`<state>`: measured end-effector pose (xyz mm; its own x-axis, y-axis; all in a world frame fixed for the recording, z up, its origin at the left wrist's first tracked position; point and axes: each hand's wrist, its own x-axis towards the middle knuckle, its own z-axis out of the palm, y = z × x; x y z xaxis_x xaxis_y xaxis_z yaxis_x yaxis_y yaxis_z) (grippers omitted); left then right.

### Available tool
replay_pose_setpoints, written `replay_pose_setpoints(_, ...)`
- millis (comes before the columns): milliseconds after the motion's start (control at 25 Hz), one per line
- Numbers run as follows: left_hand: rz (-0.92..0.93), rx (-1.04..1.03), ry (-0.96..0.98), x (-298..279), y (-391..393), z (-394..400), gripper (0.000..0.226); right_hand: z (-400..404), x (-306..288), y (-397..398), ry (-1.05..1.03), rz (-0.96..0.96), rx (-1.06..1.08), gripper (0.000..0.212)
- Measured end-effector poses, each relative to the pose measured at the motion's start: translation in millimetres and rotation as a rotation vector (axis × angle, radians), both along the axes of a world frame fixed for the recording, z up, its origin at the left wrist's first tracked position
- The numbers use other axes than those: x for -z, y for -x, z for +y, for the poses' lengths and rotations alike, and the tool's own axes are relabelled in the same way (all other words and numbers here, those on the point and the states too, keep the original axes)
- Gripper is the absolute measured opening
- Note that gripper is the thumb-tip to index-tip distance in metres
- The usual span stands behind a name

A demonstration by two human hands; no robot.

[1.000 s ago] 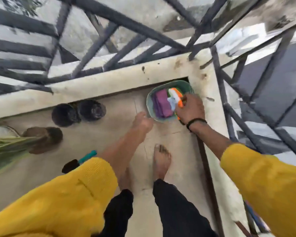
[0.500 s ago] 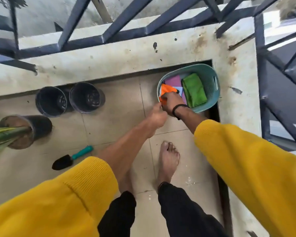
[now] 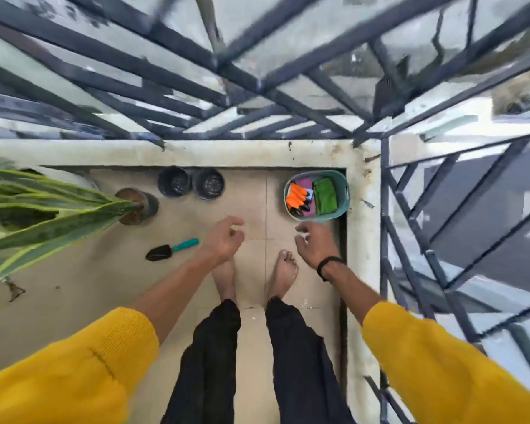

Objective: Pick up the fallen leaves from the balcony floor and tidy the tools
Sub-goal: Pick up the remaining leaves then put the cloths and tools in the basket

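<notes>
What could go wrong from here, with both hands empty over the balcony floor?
1. The trowel lies loose on the floor left of the bare feet; a sideways step could land on it.
2. The dry leaf scrap sits partly under the plant's leaves and may be overlooked.
3. The left hand reaching for the trowel could brush the plant pot and tip it.

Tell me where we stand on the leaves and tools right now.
Done: the orange gloves and green cloth lie in the teal basket. In hand: nothing; the left hand and right hand hang free, holding nothing. Left: the trowel lies on the floor, and a dry leaf scrap sits near the plant.
</notes>
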<state>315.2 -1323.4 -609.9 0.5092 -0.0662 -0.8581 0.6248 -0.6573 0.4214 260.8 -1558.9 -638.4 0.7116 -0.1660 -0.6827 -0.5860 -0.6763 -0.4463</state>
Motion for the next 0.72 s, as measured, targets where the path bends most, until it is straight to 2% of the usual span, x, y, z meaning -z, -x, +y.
replay_pose_setpoints(160, -0.100, -0.112, -0.035, -151, 26, 48, 0.029, 32, -161, 7, -0.083, -0.109, -0.044, 0.018)
replay_pose_setpoints(240, -0.195, -0.108, -0.085, -216, 56, 75, 0.027, 48, -222, 10, -0.113, -0.140, -0.112, 0.014)
replay_pose_setpoints(320, -0.237, -0.109, -0.074, -255, 90, 96, 0.033, 61, -268, 12, -0.144, -0.166, -0.195, 0.007)
replay_pose_setpoints(400, -0.272, -0.208, -0.042, -297, 134, 131, 0.031, 105, -321, 16, -0.144, -0.228, -0.348, 0.006)
replay_pose_setpoints(480, -0.353, -0.316, -0.017, -318, 165, 154, 0.027, 140, -352, 25, -0.162, -0.230, -0.429, 0.009)
replay_pose_setpoints(560, -0.401, -0.491, 0.002, -347, 209, 203, 0.025, 210, -382, 47, -0.212, -0.257, -0.535, 0.008)
replay_pose_setpoints(720, -0.487, -0.693, -0.044, -384, 284, 309, 0.023, 349, -401, 84, -0.278, -0.273, -0.714, 0.012)
